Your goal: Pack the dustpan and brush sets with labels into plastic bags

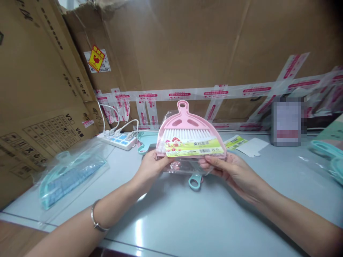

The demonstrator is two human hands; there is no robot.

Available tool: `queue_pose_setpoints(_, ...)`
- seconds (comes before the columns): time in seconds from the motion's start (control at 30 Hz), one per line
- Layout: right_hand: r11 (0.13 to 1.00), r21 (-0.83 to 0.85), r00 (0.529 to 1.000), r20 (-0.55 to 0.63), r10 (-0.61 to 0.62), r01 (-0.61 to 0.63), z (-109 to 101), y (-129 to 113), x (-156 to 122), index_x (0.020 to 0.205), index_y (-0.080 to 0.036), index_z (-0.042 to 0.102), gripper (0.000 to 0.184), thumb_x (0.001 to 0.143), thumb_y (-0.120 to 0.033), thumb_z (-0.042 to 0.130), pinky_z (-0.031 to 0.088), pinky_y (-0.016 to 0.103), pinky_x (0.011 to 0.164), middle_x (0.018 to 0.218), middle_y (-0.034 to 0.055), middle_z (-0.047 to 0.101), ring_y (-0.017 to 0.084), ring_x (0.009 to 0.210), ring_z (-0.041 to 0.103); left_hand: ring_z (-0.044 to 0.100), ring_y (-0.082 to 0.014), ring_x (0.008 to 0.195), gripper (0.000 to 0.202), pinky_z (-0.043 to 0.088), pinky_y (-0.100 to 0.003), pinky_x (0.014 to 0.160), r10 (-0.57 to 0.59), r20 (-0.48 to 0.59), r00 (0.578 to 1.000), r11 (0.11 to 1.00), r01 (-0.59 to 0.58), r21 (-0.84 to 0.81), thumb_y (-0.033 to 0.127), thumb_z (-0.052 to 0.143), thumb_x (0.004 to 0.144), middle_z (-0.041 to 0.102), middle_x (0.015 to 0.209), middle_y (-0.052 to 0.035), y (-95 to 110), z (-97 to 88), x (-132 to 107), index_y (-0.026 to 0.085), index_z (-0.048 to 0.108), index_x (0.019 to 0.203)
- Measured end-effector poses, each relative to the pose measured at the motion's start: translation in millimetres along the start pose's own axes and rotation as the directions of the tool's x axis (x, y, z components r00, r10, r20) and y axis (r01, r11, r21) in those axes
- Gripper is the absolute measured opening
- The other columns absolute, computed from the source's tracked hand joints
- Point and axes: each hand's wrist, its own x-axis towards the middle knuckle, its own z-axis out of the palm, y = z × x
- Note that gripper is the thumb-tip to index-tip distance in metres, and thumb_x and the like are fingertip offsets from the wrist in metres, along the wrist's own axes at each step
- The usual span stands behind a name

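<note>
A pink dustpan and brush set [187, 123] in a clear plastic bag is held up above the table, its hanging loop pointing upward. White bristles and a printed yellow-green label card [197, 147] show through the bag. My left hand [152, 164] pinches the lower left corner, thumb in front. At the lower right, my right hand [227, 167] grips the other corner with its thumb over the front and fingers behind. Below the bag a turquoise handle loop [195, 182] sticks out on the table; the rest of that piece is mostly hidden.
A bagged turquoise dustpan set [72, 175] lies at the left. Behind are a white power strip [118, 139] with cables and large cardboard boxes [174, 46]. Label cards [253, 147], a blurred-out upright device [286, 123] and turquoise pieces [328, 150] occupy the right side.
</note>
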Motion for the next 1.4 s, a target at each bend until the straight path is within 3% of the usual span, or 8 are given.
queue_pose_setpoints(0.17,1.000,0.014,0.999,-0.031,0.011,-0.010,1.5,-0.2,-3.1,0.064,-0.014,0.067,0.032,0.051,-0.038,0.083,0.053,0.023,0.059,0.062,0.0030,0.067,0.011,0.056,0.060,0.063,-0.0197,0.092,0.047,0.050,-0.026,0.070,0.016,0.067,0.998,0.999,-0.013,-0.045,0.027,0.076,0.063,0.066,0.110,-0.0095,2.7,5.4,-3.4,0.019,0.062,0.108)
queue_pose_setpoints(0.33,0.999,0.027,0.998,-0.068,0.019,-0.017,4.9,3.4,-4.3,0.067,-0.014,0.064,0.033,0.051,-0.036,0.083,0.051,0.024,0.055,0.057,0.0022,0.065,0.011,0.051,0.057,0.064,-0.0181,0.084,0.050,0.052,-0.026,0.068,0.014,-0.045,0.999,0.995,-0.018,-0.103,0.021,0.080,0.057,0.067,0.100,-0.0096,-1.3,13.3,-2.9,0.015,0.061,0.102)
queue_pose_setpoints(0.5,0.999,0.038,0.998,-0.059,0.025,-0.023,6.8,4.6,-4.6,0.063,-0.014,0.060,0.033,0.053,-0.037,0.082,0.049,0.023,0.054,0.056,0.0016,0.062,0.010,0.051,0.054,0.066,-0.0172,0.076,0.036,0.052,-0.026,0.064,-0.099,-0.128,0.987,0.973,0.069,-0.220,0.027,0.071,0.070,0.067,0.093,-0.0097,-1.8,8.3,1.0,0.014,0.056,0.100)
queue_pose_setpoints(0.73,0.995,0.085,0.993,-0.100,0.057,-0.049,8.0,1.2,-6.3,0.066,-0.015,0.058,0.034,0.053,-0.036,0.082,0.047,0.022,0.055,0.057,-0.0011,0.060,0.008,0.052,0.051,0.061,-0.0242,0.102,0.066,0.052,-0.032,0.077,-0.034,0.161,0.986,0.985,0.061,-0.163,0.015,0.074,0.064,0.057,0.124,-0.0124,2.4,4.3,-4.4,0.023,0.048,0.123)
queue_pose_setpoints(0.87,0.997,0.059,0.996,-0.075,0.050,-0.045,10.8,0.9,-8.3,0.064,-0.015,0.058,0.033,0.055,-0.037,0.080,0.047,0.023,0.056,0.059,-0.0003,0.060,0.009,0.053,0.052,0.058,-0.0239,0.104,0.074,0.052,-0.026,0.073,0.070,0.060,0.996,0.994,-0.065,-0.083,0.018,0.079,0.058,0.056,0.123,-0.0148,0.0,7.3,-3.6,0.018,0.047,0.125)
queue_pose_setpoints(1.0,0.999,0.039,0.996,-0.076,0.038,-0.035,12.8,1.2,-9.9,0.062,-0.016,0.058,0.033,0.054,-0.039,0.080,0.048,0.024,0.055,0.059,0.0007,0.059,0.010,0.054,0.051,0.060,-0.0224,0.091,0.078,0.051,-0.023,0.056,0.030,-0.021,0.999,1.000,-0.030,0.002,0.023,0.080,0.057,0.058,0.116,-0.0150,-0.1,12.0,-4.0,0.017,0.043,0.126)
queue_pose_setpoints(1.23,1.000,0.002,0.999,-0.047,-0.004,0.004,11.8,2.5,-11.2,0.063,-0.016,0.059,0.033,0.057,-0.041,0.079,0.048,0.026,0.055,0.060,0.0012,0.059,0.011,0.055,0.051,0.060,-0.0225,0.093,0.090,0.052,-0.025,0.061,0.054,-0.049,0.997,0.998,-0.055,-0.032,0.018,0.082,0.050,0.056,0.119,-0.0139,3.3,15.5,-8.5,0.020,0.038,0.128)
queue_pose_setpoints(1.4,1.000,-0.004,0.999,-0.038,-0.031,0.031,12.7,5.2,-13.2,0.062,-0.016,0.059,0.034,0.055,-0.043,0.080,0.047,0.023,0.056,0.060,0.0008,0.061,0.010,0.056,0.052,0.062,-0.0173,0.081,0.073,0.050,-0.020,0.049,0.022,-0.139,0.990,1.000,-0.023,-0.005,0.028,0.077,0.061,0.058,0.115,-0.0130,-1.3,9.3,-3.4,0.018,0.042,0.124)
